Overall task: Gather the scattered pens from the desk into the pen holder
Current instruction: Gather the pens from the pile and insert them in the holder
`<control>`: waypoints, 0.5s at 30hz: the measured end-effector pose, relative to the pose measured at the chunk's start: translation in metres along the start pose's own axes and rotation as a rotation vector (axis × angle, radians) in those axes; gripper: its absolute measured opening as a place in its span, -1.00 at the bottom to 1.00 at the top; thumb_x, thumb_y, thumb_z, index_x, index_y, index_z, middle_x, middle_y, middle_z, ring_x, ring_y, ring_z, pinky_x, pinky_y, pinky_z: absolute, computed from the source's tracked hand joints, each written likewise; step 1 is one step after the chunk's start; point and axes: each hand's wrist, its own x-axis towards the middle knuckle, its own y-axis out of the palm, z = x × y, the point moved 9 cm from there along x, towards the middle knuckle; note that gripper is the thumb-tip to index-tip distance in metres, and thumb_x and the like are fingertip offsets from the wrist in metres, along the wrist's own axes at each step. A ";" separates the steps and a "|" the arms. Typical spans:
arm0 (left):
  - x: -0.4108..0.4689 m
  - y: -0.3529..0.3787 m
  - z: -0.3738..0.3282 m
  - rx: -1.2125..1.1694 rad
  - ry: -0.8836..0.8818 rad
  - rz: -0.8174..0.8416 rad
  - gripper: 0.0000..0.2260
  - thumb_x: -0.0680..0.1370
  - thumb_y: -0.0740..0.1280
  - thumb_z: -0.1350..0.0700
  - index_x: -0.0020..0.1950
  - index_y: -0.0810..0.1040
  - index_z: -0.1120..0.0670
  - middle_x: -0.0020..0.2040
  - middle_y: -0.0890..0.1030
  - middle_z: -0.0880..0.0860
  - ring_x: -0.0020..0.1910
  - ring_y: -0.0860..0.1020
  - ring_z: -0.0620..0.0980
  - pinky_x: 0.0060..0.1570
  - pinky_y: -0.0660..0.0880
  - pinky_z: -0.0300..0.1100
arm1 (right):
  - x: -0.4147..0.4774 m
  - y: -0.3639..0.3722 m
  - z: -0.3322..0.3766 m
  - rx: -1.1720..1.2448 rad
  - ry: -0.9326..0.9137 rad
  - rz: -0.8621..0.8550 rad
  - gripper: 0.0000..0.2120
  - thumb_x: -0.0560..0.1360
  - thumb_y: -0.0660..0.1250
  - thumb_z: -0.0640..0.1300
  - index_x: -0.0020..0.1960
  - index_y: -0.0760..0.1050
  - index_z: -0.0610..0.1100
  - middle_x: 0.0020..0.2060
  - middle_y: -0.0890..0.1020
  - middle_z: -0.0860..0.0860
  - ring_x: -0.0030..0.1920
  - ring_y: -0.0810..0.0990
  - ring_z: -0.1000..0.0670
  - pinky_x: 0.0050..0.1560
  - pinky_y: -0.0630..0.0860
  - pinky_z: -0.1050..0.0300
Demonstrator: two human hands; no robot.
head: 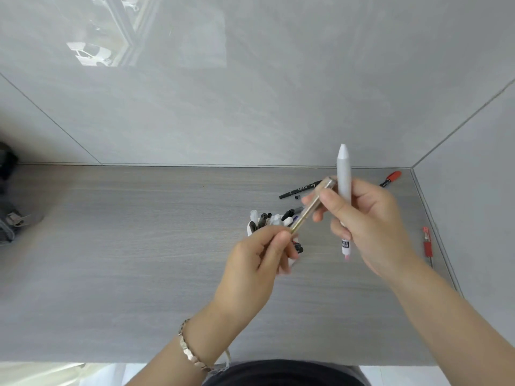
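My left hand pinches the lower end of a slim gold pen that slants up to the right. My right hand grips a thick grey-white pen upright, and its fingertips also touch the gold pen's upper end. Behind my left hand stands the pen holder, mostly hidden, with several black and white pens sticking out. On the desk lie a black marker, a red-capped marker near the back right corner, and a red pen along the right edge.
The grey wood-grain desk is closed in by a glossy grey wall at the back and another on the right. A small black cap lies beside the black marker. Dark objects sit at the left edge of the desk.
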 end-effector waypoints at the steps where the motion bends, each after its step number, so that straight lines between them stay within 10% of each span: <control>1: 0.003 -0.004 -0.004 0.036 0.024 -0.022 -0.80 0.51 0.17 0.04 -0.18 0.57 -0.15 -0.29 0.61 -0.23 -0.30 0.55 -0.20 -0.25 0.48 -0.35 | 0.001 -0.002 0.009 -0.055 -0.055 -0.013 -0.90 0.45 0.31 -0.14 -0.18 0.55 -0.15 -0.38 0.62 -0.08 -0.53 0.46 0.08 -0.59 0.19 0.34; 3: 0.009 -0.024 -0.008 0.207 0.092 -0.123 -0.85 0.52 0.20 -0.08 0.05 0.51 -0.19 -0.06 0.57 -0.31 0.02 0.52 -0.28 0.01 0.40 -0.49 | 0.000 -0.015 0.026 -0.156 -0.167 -0.124 -0.94 0.46 0.28 -0.18 -0.16 0.52 -0.14 -0.37 0.62 0.00 -0.54 0.50 0.20 -0.51 0.32 0.49; 7: 0.016 -0.046 0.031 0.426 -0.052 -0.078 -0.20 0.27 0.35 -0.22 0.42 0.16 0.01 0.37 0.30 -0.05 0.36 0.24 -0.19 0.36 0.21 -0.27 | -0.003 -0.039 0.018 -0.392 -0.213 -0.281 -0.94 0.40 0.27 0.05 -0.20 0.47 0.08 -0.33 0.66 0.24 -0.28 0.61 0.19 -0.23 0.45 0.45; 15: 0.018 -0.015 0.073 0.427 -0.226 0.121 -0.07 0.26 0.55 0.05 0.45 0.03 -0.09 0.42 0.32 -0.07 0.37 0.30 -0.10 0.16 0.26 -0.29 | 0.004 -0.008 -0.020 -0.434 -0.157 -0.158 -0.96 0.48 0.30 -0.16 -0.14 0.48 -0.05 -0.41 0.64 0.11 -0.29 0.59 0.18 -0.26 0.40 0.49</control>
